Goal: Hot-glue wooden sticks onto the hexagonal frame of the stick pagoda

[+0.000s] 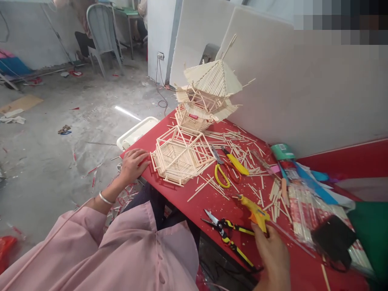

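Open stick frame (pixel 178 159), many-sided, lying on the red surface (pixel 306 279) just beside the fingers of the left grip (pixel 133 163); contact between them I can't make out. Left grip is palm down at the edge, fingers loosely bent, holding nothing. Right grip (pixel 273 250) is closed round the handle of a yellow glue gun (pixel 256 214), nozzle aimed away from the wearer, clear of the frame.

Progress, as I judge it: well along, unfinished. The frame has a patterned stick floor, rails and crossing bars, but its upper side is bare lattice. Beyond it from the left grip stands a stick tower (pixel 209 79), peaked roof closely covered, eaves laid below, open lattice between tiers. Whether frame and tower are joined I can't tell. Covering or joining the frame likely remains.

Further out: loose sticks (pixel 239 149) scattered ahead of the right grip, with pliers (pixel 222 173) among them. Black-and-yellow shears (pixel 228 234) lie just left of that grip; bagged sticks (pixel 303 214) to its right, ample stock, seemingly. Past the left grip, farther off on the floor, a pale chair (pixel 102 32).
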The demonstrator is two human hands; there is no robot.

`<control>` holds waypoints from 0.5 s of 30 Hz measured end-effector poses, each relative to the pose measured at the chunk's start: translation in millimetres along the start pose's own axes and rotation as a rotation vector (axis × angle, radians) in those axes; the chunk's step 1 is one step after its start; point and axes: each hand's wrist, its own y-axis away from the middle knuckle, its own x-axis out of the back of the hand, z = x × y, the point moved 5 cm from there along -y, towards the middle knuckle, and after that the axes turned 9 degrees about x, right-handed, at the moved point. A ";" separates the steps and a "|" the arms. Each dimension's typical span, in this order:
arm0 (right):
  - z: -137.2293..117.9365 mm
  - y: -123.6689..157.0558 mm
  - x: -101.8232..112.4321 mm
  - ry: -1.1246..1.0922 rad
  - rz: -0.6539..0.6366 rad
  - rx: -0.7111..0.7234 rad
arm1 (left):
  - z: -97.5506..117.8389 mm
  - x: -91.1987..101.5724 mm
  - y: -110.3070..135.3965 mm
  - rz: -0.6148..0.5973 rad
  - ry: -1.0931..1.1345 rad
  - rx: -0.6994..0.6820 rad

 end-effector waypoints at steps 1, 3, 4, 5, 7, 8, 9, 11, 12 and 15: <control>-0.7 3.2 4.3 -0.020 0.034 -0.018 | 0.0 -1.5 -10.5 -0.038 0.006 -0.032; -2.8 12.3 13.1 -0.061 0.113 -0.060 | 2.2 -7.4 -30.0 -0.144 0.037 -0.093; -4.6 17.9 17.1 -0.088 0.149 -0.076 | 4.2 -10.9 -38.5 -0.194 0.066 -0.122; -6.7 24.0 20.4 -0.119 0.180 -0.091 | 6.7 -13.9 -45.8 -0.234 0.103 -0.153; -11.3 36.5 25.0 -0.174 0.223 -0.125 | 11.5 -19.1 -57.1 -0.306 0.191 -0.199; -13.7 42.3 26.5 -0.196 0.236 -0.141 | 13.3 -21.2 -61.2 -0.346 0.236 -0.208; -16.2 47.7 27.5 -0.215 0.244 -0.156 | 14.5 -22.8 -64.6 -0.386 0.276 -0.205; -20.6 56.4 28.9 -0.248 0.266 -0.175 | 15.3 -24.6 -69.0 -0.471 0.335 -0.186; -22.6 59.4 29.1 -0.276 0.278 -0.171 | 15.6 -24.6 -70.1 -0.509 0.356 -0.184; -27.4 63.3 27.2 -0.395 0.311 -0.134 | 16.3 -23.3 -70.7 -0.585 0.375 -0.208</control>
